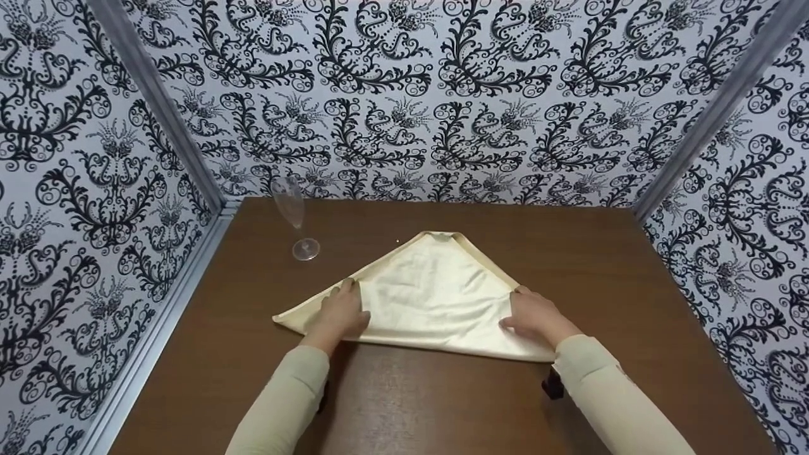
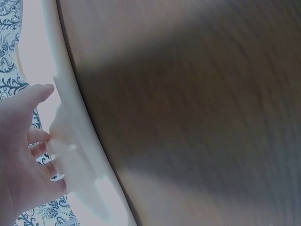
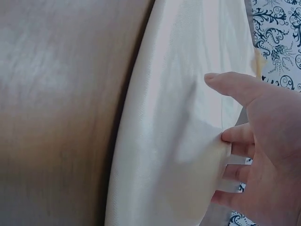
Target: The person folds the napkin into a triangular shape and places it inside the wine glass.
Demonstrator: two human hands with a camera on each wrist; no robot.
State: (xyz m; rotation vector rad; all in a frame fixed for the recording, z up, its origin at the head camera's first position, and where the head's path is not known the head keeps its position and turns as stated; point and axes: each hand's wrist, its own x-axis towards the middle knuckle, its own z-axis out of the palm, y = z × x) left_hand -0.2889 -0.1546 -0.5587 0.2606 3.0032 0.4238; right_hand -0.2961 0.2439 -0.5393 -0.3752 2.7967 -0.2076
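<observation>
Resting on the cream cloth [image 1: 436, 291] at its slanting edges, left hand [image 1: 342, 313] and right hand [image 1: 537, 315] have thumbs wide of fingers; the cloth lies centrally, brown tabletop [image 1: 442, 404] reaching past its near edge, a glass [image 1: 292, 212] beyond its left corner

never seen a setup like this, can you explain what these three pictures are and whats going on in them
There is no machine here: a person works with two bare hands. The widest picture comes from a camera on the head, looking forward and down. The other two come from cameras on the wrists, each close to its own hand.

On the brown table lies a cream cloth, folded into a rough triangle. The left hand and right hand touch it on either side, but neither clearly grips it. A clear stemmed glass stands towards the far left. Behind is a wall with a black-and-white scroll pattern.
</observation>
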